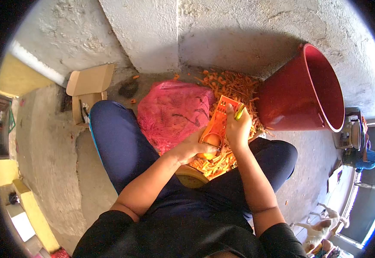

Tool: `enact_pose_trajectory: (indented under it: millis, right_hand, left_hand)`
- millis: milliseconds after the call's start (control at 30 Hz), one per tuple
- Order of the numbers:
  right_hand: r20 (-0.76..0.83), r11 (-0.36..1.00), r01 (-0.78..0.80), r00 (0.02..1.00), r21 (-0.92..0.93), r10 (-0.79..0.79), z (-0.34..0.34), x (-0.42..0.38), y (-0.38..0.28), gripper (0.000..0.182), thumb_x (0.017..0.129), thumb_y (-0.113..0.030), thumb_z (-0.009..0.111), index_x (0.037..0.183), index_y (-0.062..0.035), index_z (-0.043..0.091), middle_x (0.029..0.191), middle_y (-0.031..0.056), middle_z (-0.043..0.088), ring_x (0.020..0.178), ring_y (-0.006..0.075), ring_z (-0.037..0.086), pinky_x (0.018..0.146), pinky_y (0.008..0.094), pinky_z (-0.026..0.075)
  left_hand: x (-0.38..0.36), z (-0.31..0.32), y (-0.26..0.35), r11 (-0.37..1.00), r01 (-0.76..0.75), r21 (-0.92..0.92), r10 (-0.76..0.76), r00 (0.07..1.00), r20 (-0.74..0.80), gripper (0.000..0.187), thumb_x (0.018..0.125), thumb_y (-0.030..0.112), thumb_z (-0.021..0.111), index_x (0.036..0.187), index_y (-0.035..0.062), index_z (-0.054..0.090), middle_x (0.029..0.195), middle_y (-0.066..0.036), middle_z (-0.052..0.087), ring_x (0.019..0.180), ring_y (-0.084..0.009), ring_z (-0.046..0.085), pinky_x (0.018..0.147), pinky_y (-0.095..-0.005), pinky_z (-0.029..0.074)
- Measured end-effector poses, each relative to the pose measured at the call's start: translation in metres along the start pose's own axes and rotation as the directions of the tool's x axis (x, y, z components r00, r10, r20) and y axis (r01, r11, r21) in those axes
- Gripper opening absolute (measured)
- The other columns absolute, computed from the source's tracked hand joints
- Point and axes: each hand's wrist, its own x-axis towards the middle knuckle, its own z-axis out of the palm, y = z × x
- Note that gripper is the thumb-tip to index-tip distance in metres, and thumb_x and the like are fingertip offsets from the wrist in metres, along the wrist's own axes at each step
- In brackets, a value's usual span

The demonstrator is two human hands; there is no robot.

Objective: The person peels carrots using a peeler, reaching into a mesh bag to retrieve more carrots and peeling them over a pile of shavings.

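Observation:
An orange plastic grater (219,115) slants over a yellow bowl (192,177) between my legs. My left hand (193,148) is closed around its lower end, where a rounded yellow-orange shape (212,141) shows beside my thumb. Against the grater's upper right edge, my right hand (238,128) is closed, with a yellow-green piece (239,112) showing at its fingers. The kind of that piece is not clear, and my fingers hide much of it. Orange shreds (215,166) lie in the bowl below both hands.
A pink mesh sack (174,109) lies ahead, beside orange peelings (230,86) heaped on the floor. A large red bucket (288,92) lies tilted at right. An open cardboard box (88,92) stands left. A dog (325,225) and a person in blue (368,159) are farther right.

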Motion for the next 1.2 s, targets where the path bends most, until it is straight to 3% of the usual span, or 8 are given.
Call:
enact_pose_trajectory:
  millis: [100, 200, 367, 667, 867, 967, 1033, 1200]
  right_hand:
    - [-0.182, 0.974, 0.028, 0.981, -0.225, -0.070, -0.011, 0.034, 0.039, 0.020, 0.080, -0.018, 0.053, 0.077, 0.0010, 0.050, 0.064, 0.0172, 0.053, 0.057, 0.0292, 0.051, 0.056, 0.0351, 0.041]
    - [-0.297, 0.985, -0.077, 0.954, -0.152, 0.029, -0.044, 0.069, 0.052, 0.017, 0.080, -0.017, 0.053, 0.081, -0.0005, 0.053, 0.068, 0.0155, 0.055, 0.059, 0.0267, 0.052, 0.056, 0.0341, 0.042]
    - [-0.432, 0.980, -0.167, 0.896, -0.107, 0.106, -0.062, 0.082, 0.079, 0.019, 0.082, -0.019, 0.051, 0.083, 0.0000, 0.053, 0.068, 0.0124, 0.055, 0.059, 0.0229, 0.051, 0.059, 0.0318, 0.041]
    - [-0.200, 0.989, -0.135, 0.969, 0.054, 0.143, -0.059, 0.058, 0.075, 0.022, 0.083, -0.023, 0.051, 0.085, -0.0007, 0.052, 0.069, 0.0085, 0.056, 0.061, 0.0153, 0.049, 0.060, 0.0284, 0.041]
    - [-0.029, 0.994, -0.090, 0.996, -0.065, 0.088, -0.055, 0.044, 0.075, 0.022, 0.083, -0.023, 0.052, 0.082, -0.0010, 0.049, 0.065, 0.0094, 0.052, 0.058, 0.0156, 0.045, 0.058, 0.0296, 0.039]
    - [0.040, 0.990, -0.109, 0.993, -0.089, 0.113, -0.053, 0.036, 0.070, 0.021, 0.083, -0.021, 0.050, 0.082, 0.0002, 0.048, 0.065, 0.0125, 0.051, 0.057, 0.0171, 0.045, 0.056, 0.0304, 0.039]
    - [0.091, 0.985, -0.127, 0.986, -0.121, 0.138, -0.052, 0.031, 0.072, 0.017, 0.083, -0.018, 0.052, 0.084, -0.0016, 0.052, 0.066, 0.0011, 0.051, 0.060, 0.0079, 0.042, 0.056, 0.0240, 0.038]
    - [0.368, 0.975, -0.178, 0.905, -0.131, 0.215, -0.047, 0.016, 0.066, 0.013, 0.083, -0.014, 0.051, 0.086, -0.0011, 0.053, 0.072, 0.0030, 0.058, 0.068, 0.0078, 0.051, 0.059, 0.0249, 0.041]
  left_hand:
    - [-0.007, -0.010, -0.001, 0.926, 0.015, 0.377, -0.022, 1.000, 0.013, 0.070, 0.060, 0.011, 0.067, 0.121, 0.0033, 0.033, 0.097, -0.005, 0.050, 0.088, -0.0147, 0.050, 0.076, -0.0287, 0.044]
    - [-0.014, -0.008, -0.008, 0.963, 0.106, 0.247, -0.123, 0.991, 0.053, 0.070, 0.061, 0.010, 0.067, 0.122, 0.0011, 0.033, 0.102, -0.004, 0.046, 0.096, -0.0145, 0.043, 0.085, -0.0248, 0.034]
    - [-0.013, -0.014, -0.001, 0.872, -0.008, 0.489, 0.016, 1.000, -0.012, 0.075, 0.055, 0.006, 0.071, 0.120, 0.0015, 0.034, 0.103, -0.003, 0.048, 0.099, -0.0130, 0.044, 0.088, -0.0260, 0.033]
    - [-0.004, -0.024, -0.007, 0.640, 0.038, 0.768, 0.077, 0.990, -0.114, 0.063, 0.058, 0.021, 0.076, 0.109, -0.0007, 0.046, 0.096, -0.005, 0.054, 0.090, -0.0155, 0.050, 0.082, -0.0271, 0.037]
    - [0.003, -0.032, -0.007, 0.931, 0.125, 0.342, -0.043, 0.971, -0.236, 0.045, 0.071, 0.018, 0.067, 0.106, -0.0022, 0.048, 0.089, -0.004, 0.055, 0.081, -0.0103, 0.051, 0.071, -0.0232, 0.040]
    - [0.001, -0.017, -0.001, 0.855, 0.037, 0.517, 0.085, 0.974, -0.211, 0.043, 0.066, 0.011, 0.070, 0.103, 0.0001, 0.050, 0.088, -0.003, 0.055, 0.079, -0.0097, 0.050, 0.070, -0.0238, 0.041]
    - [0.002, -0.021, -0.008, 0.728, -0.049, 0.684, 0.241, 0.952, -0.188, 0.049, 0.061, 0.008, 0.073, 0.104, 0.0008, 0.050, 0.088, -0.002, 0.056, 0.078, -0.0101, 0.052, 0.069, -0.0250, 0.042]
    - [0.008, -0.028, -0.007, 0.663, 0.031, 0.748, 0.253, 0.931, -0.262, 0.040, 0.069, 0.021, 0.068, 0.100, 0.0011, 0.053, 0.082, -0.001, 0.059, 0.074, -0.0103, 0.054, 0.070, -0.0247, 0.042]
